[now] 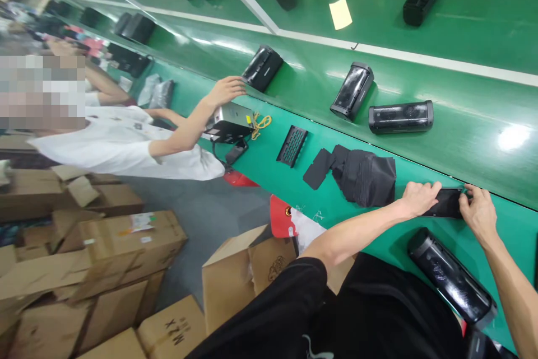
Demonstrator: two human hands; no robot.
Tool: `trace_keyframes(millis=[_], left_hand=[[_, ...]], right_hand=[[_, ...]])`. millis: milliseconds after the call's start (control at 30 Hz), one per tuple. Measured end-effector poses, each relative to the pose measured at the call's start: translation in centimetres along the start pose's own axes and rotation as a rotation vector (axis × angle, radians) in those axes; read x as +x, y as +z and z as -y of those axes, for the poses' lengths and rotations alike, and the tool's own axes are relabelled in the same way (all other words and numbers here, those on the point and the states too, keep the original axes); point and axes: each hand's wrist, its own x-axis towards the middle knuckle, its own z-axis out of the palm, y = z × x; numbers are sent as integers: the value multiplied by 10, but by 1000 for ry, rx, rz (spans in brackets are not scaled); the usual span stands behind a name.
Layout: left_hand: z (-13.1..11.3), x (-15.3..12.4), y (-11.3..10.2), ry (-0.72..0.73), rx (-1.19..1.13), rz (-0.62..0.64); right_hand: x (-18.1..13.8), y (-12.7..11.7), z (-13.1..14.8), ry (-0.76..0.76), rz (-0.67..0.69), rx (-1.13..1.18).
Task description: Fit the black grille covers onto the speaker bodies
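My left hand and my right hand both grip a flat black piece on the green bench, one hand at each end. A black speaker lies on the bench just below my hands, near my body. A heap of black fabric pouches lies left of my left hand. A black grille panel lies further left.
Two black speakers rest on the green conveyor belt beyond the bench. A co-worker in white reaches a hand toward another speaker. Cardboard boxes crowd the floor at left.
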Motion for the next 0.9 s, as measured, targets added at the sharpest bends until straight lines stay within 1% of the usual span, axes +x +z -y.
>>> trace_keyframes(millis=[67, 133, 200, 233, 300, 367, 467, 533, 600, 667, 700, 767, 867, 900], left_hand=[[6, -9, -1, -10, -3, -51], [15, -18, -1, -22, -24, -141], [27, -25, 0, -68, -78, -225], [33, -27, 0, -103, -124, -242], [46, -31, 1, -162, -227, -225], [55, -32, 1, -178, -319, -193], [61, -32, -3, -142, -417, -172], [61, -33, -9, -120, -558, -151], [58, -37, -18, -121, -846, -109], [54, -44, -27, -122, -1166, -70], [52, -49, -32, -118, -1281, -62], [48, -59, -41, -97, -1380, -82], [43, -76, -53, -56, -1433, -109], [41, -81, -56, -42, -1440, -116]], right_hand=[[5, -1, -2, -16, 24, 2], [7, 1, -1, -30, 45, 4], [8, 4, 1, -20, 50, 24], [9, 6, 1, -9, 49, 44], [13, 7, 0, 21, 48, 101], [17, 4, -3, 51, 70, 180], [19, -12, -7, 123, 154, 337], [16, -26, -7, 185, 230, 477], [7, -40, -4, 251, 284, 624], [-5, -54, 1, 304, 308, 748], [-12, -61, 4, 319, 310, 794], [-26, -72, 9, 345, 316, 890], [-46, -84, 21, 428, 313, 1055], [-51, -85, 26, 456, 294, 1072]])
